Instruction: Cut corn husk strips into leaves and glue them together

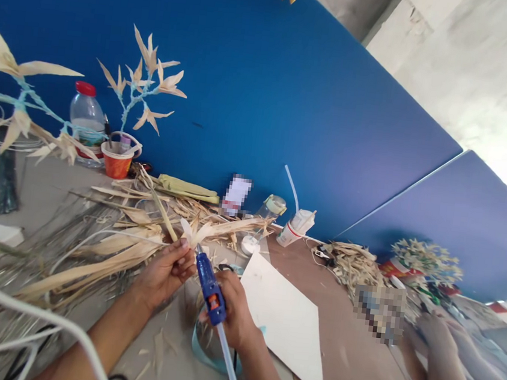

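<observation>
Between the fingertips of my left hand (167, 271) is a small husk flower (193, 233) with pale, spread petals. My right hand (233, 306) is wrapped around a blue hot glue gun (208, 279), whose nozzle points up at the flower's base. Whether the nozzle touches the petals, I cannot tell. A translucent glue stick (227, 356) runs out of the gun's back end toward me. Dry corn husks (124, 255) lie spread to the left of and behind my hands. A light blue ribbon loop (201, 345) lies under my right hand, partly hidden.
A white sheet (287, 320) lies right of my hands. Behind stand a red paper cup (117, 163) with a husk-flower branch (139, 90), a plastic bottle (87, 115) and a white cup (291, 231). White tubing (54, 314) crosses the lower left. Another person's hands (435, 333) work at far right.
</observation>
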`<state>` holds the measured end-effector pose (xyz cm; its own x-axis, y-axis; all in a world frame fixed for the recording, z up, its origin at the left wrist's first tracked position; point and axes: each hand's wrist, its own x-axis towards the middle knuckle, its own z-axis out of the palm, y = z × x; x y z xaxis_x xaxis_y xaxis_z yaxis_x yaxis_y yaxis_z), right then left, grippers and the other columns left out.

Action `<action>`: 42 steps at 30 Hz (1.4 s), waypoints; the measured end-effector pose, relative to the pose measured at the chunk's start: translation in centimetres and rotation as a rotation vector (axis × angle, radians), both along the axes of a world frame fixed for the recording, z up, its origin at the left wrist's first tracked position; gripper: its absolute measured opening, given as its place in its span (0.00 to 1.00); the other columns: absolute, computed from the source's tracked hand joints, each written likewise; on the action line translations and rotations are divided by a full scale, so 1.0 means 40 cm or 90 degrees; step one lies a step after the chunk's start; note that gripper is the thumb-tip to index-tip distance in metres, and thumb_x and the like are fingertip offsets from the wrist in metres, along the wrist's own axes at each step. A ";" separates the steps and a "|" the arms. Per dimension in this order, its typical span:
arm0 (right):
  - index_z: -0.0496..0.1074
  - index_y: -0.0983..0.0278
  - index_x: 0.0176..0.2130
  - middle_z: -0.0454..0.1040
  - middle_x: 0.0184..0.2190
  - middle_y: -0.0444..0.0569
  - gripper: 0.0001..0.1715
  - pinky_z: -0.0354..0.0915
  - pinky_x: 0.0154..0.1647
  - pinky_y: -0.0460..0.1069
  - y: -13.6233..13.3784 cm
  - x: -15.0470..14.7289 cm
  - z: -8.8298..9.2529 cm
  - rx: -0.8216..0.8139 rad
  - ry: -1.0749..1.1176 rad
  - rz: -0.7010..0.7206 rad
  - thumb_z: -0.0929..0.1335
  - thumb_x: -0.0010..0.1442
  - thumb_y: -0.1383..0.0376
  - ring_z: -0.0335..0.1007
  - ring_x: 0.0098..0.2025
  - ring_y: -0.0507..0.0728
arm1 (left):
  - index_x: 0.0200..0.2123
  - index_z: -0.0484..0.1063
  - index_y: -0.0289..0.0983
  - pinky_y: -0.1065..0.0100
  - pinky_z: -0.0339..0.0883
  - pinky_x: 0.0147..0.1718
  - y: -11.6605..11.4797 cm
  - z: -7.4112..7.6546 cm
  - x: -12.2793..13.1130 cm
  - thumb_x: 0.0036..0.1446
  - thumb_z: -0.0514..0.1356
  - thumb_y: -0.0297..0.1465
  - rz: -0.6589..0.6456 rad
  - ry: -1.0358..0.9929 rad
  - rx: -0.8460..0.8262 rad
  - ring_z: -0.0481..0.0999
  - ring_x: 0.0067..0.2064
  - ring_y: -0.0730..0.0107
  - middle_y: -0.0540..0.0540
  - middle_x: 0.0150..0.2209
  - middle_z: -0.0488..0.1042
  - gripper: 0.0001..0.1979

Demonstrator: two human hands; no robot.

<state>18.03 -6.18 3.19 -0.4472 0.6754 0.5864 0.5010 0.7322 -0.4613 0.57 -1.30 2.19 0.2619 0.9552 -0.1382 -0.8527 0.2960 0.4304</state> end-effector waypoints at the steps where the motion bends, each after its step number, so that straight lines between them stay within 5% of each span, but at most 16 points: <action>1: 0.68 0.64 0.39 0.72 0.34 0.54 0.23 0.65 0.37 0.54 0.002 0.000 -0.001 -0.006 -0.004 0.001 0.65 0.59 0.47 0.68 0.37 0.60 | 0.23 0.63 0.36 0.80 0.53 0.16 0.000 0.000 0.000 0.44 0.70 0.23 0.001 0.003 -0.002 0.54 0.16 0.84 0.58 0.16 0.59 0.16; 16: 0.64 0.62 0.28 0.66 0.26 0.48 0.30 0.60 0.28 0.50 0.008 -0.004 -0.009 -0.062 0.052 0.011 0.60 0.58 0.38 0.62 0.28 0.56 | 0.23 0.63 0.36 0.79 0.54 0.16 0.001 -0.001 0.000 0.43 0.70 0.22 0.006 0.010 -0.023 0.53 0.16 0.84 0.59 0.16 0.59 0.16; 42: 0.68 0.62 0.31 0.67 0.28 0.49 0.35 0.62 0.31 0.51 -0.003 -0.007 0.019 -0.145 0.099 -0.005 0.58 0.57 0.35 0.64 0.29 0.57 | 0.25 0.63 0.36 0.79 0.52 0.17 0.005 -0.010 -0.002 0.48 0.67 0.22 -0.005 -0.008 0.027 0.53 0.16 0.84 0.58 0.17 0.58 0.14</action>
<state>17.74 -6.29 3.93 -0.3586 0.8008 0.4797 0.4164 0.5972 -0.6856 0.49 -1.09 1.81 0.2712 0.9579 -0.0939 -0.8560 0.2846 0.4316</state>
